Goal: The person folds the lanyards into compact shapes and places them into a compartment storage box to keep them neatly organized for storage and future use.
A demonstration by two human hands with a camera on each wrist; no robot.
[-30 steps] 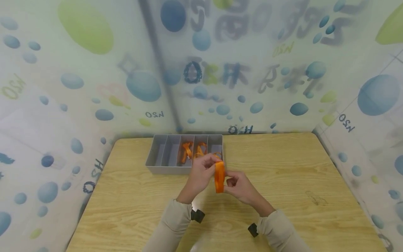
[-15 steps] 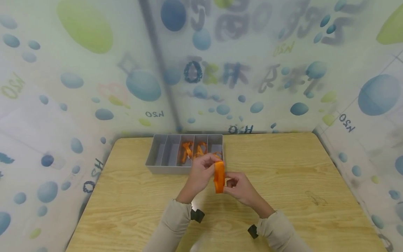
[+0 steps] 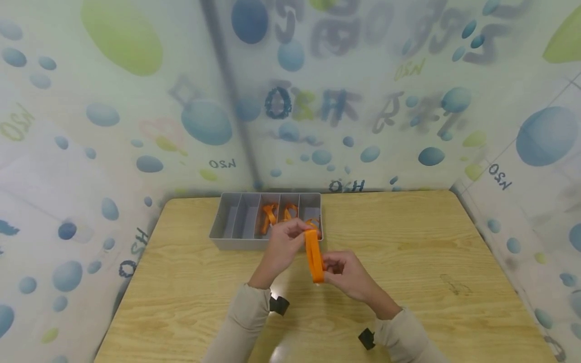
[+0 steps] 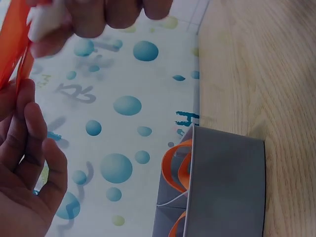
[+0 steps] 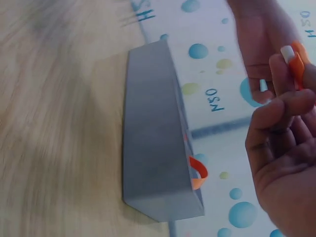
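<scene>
An orange ribbon loop (image 3: 314,257) hangs between both hands, over the table in front of the grey box (image 3: 240,244). My left hand (image 3: 282,247) pinches its upper end between thumb and fingers. Lower down, at the right edge of the loop, my right hand (image 3: 350,276) pinches it with thumb and forefinger. The left wrist view has the orange band (image 4: 11,39) stretching from one hand to the other. Seen from the right wrist, most of the loop is cut off by the frame, and a bit of orange (image 5: 298,64) shows at the fingertips.
The grey box has several compartments. More orange ribbon loops (image 3: 270,217) lie in its middle and right ones, while the two at the left hold nothing visible. It stands at the back of a wooden table (image 3: 408,242), against a patterned wall (image 3: 386,146).
The loop has tilted, its top shifting left and its lower end dropping slightly. My left hand has moved a little left, my right hand slightly right and down.
</scene>
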